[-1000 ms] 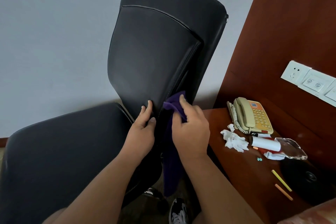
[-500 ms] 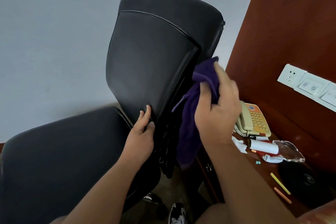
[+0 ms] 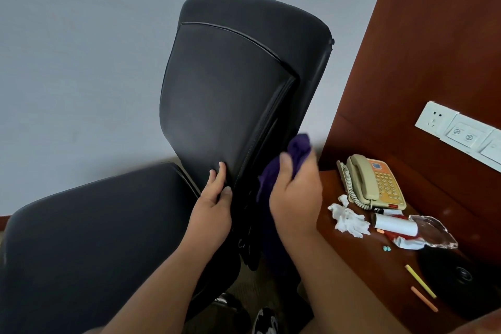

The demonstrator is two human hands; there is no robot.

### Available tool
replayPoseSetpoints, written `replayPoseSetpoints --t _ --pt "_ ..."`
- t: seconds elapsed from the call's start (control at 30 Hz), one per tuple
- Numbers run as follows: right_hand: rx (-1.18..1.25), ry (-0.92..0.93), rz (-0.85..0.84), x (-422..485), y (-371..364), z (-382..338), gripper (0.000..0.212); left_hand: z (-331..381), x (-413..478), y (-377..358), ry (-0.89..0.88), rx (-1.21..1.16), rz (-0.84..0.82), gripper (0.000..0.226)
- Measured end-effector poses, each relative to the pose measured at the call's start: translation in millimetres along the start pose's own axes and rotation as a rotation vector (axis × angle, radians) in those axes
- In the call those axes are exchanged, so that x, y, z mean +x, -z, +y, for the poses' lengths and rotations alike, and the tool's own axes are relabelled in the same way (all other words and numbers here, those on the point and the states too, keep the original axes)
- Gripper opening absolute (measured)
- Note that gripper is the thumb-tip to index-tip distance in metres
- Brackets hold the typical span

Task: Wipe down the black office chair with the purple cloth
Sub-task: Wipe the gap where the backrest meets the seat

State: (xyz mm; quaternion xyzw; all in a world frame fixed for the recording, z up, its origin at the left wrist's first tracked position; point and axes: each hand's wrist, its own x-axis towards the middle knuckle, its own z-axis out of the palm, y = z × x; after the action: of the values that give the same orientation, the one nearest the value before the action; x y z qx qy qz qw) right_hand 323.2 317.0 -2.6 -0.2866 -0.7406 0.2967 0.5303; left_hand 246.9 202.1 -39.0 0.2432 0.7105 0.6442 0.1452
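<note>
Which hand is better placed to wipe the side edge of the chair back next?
Right, probably. The right hand grips the purple cloth beside the backrest edge; the left hand holds the backrest, without cloth.

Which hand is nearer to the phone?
Right. The right hand, gripping the cloth, is close to the phone, with only a gap between them. The left hand grips the chair back's lower edge, farther away, beyond the right hand.

Gap between chair back (image 3: pixel 230 95) and wooden panel (image 3: pixel 420 49): narrow, filled by my right hand (image 3: pixel 295 198) and cloth (image 3: pixel 298 146). Desk (image 3: pixel 366 266) below it is cluttered by 1 telephone (image 3: pixel 363 182) and tissue (image 3: pixel 348 218). I find open room above the seat (image 3: pixel 95 238).
</note>
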Motion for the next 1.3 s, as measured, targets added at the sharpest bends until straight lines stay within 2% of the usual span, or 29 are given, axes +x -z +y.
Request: replayPoseSetpoints --t 0.23,0.4,0.67,0.8,0.9,1.0,1.17,1.23,1.3 --pt "0.039 0.058 0.149 89.4 15.5 -65.3 0.042 0.1 0.4 -0.8 0.003 0.023 -0.02 0.055" --pt "0.093 -0.04 0.18 75.8 -0.2 -61.9 0.042 0.3 2.1 -2.6 0.022 0.028 -0.034 0.057" --pt "0.009 -0.094 0.063 19.6 -17.6 -16.2 0.041 -0.2 4.3 -4.4 0.027 0.021 -0.029 0.057" --pt "-0.061 -0.179 -0.022 0.6 -22.8 3.4 0.042 -0.5 4.7 -4.1 0.017 0.001 -0.017 0.056" --pt "-0.118 -0.217 -0.114 -11.1 -20.8 13.5 0.045 0.7 5.3 -2.3 0.03 -0.014 -0.014 0.056" --pt "-0.187 -0.253 -0.21 -21.2 -7.8 16.2 0.038 2.8 6.0 -0.9 0.051 -0.023 -0.026 0.056" --pt "-0.115 -0.105 -0.114 -26.7 18.8 -6.8 0.057 4.5 4.9 0.0 0.05 -0.048 -0.045 0.057" --pt "-0.088 -0.016 -0.095 -16.3 23.8 -19.1 0.053 3.2 4.7 1.8 0.049 -0.042 -0.04 0.057" --pt "-0.173 0.078 -0.133 -2.3 22.7 -25.3 0.045 3.6 3.9 3.3 0.042 -0.03 -0.04 0.057"
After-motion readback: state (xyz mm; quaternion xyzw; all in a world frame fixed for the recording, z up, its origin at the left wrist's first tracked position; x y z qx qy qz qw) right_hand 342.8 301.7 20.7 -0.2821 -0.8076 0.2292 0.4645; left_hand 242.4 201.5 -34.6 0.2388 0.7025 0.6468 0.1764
